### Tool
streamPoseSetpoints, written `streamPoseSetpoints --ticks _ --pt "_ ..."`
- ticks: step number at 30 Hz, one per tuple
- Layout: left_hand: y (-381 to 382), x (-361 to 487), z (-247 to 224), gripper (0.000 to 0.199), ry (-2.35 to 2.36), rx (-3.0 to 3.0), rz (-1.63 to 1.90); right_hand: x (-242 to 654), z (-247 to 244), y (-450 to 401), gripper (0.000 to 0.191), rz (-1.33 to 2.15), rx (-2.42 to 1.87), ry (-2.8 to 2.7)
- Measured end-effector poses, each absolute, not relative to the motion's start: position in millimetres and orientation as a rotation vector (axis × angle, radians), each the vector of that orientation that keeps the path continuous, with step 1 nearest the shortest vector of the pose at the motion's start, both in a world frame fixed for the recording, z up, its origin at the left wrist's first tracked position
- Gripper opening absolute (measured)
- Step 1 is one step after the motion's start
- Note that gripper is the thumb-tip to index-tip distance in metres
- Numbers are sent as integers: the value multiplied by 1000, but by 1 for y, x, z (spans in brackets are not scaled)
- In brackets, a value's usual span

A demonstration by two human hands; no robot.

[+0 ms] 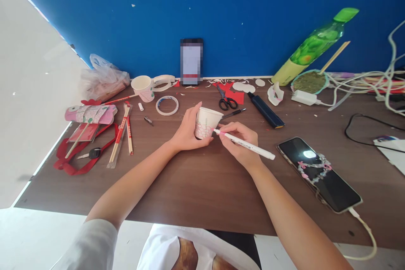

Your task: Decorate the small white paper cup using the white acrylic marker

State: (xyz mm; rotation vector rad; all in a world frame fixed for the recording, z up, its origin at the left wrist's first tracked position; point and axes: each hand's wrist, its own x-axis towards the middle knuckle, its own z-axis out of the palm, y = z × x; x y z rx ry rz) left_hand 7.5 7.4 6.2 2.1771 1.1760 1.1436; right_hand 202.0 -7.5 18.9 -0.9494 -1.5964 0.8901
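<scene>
A white paper cup with a pink scale-like pattern on its lower side stands tilted at the middle of the desk. My left hand is wrapped round its left side, thumb at the base. A white marker pen with a pink tip lies in the grip of my right hand, its tip at the cup's right side. Just behind the cup are black scissors and a black pen. Another patterned paper cup stands at the back left.
A roll of tape, wrapped chopsticks, a pink paper fish and a key on a red lanyard lie left. A phone leans on the blue partition. Right are a dark case, a green bottle and a charging phone.
</scene>
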Motion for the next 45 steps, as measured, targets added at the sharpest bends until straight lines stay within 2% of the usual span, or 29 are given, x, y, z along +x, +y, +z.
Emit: streamPoseSetpoints --ticks 10,45 --pt "7 8 8 101 1183 2172 1145 200 25 -9 7 888 -1065 -1568" --pt "7 7 6 105 1187 2155 1126 205 20 -3 14 1020 -957 -1471"
